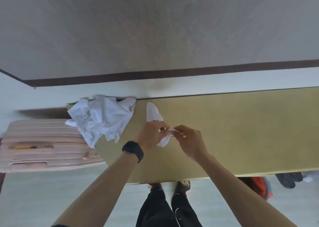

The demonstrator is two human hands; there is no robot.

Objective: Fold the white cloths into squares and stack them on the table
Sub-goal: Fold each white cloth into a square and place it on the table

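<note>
Both hands meet over the table (241, 131), near its left half, holding one white cloth (152, 113). The left hand (151, 133) (the one with a black watch (133, 150) on its wrist) has its fingers curled in and pinches the cloth's near part. The right hand (189, 138) sits just beside it, with thumb and fingertips closed on a small fold of the same cloth between the two hands. One end of the cloth runs away from the hands toward the table's far edge, and a short corner sticks out below the left palm. Whether that far end rests on the tabletop cannot be told. To the left, a loose pile of white cloths (103, 118) lies crumpled on the table's end, spilling over its corner. A pink suitcase (43, 149) lies beside that end, and the person's sandals (183, 186) show under the near edge.
</note>
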